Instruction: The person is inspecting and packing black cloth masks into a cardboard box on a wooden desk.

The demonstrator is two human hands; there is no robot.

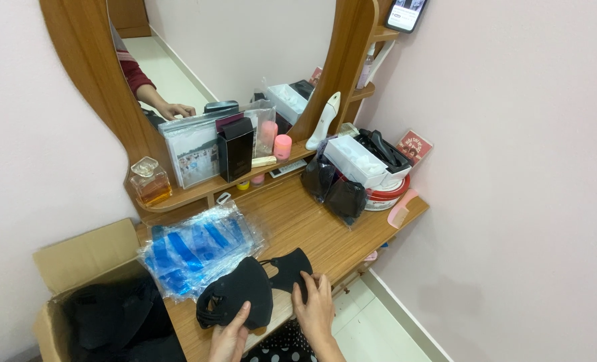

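Observation:
A stack of black face masks (238, 291) lies at the front edge of the wooden dressing table (298, 221). My left hand (230, 338) grips the stack from below, thumb on top. A single black mask (288, 268) lies partly apart to the right, and the fingers of my right hand (316, 308) press on its edge. A clear bag of blue packets (194, 248) sits just behind the masks.
An open cardboard box (90, 295) with dark contents stands at the left. On the shelf stand a perfume bottle (149, 181), a black box (236, 149) and a pink candle (282, 146) under the mirror (245, 40). A bag of black masks (332, 188), white box (355, 161) and pink comb (401, 209) sit right.

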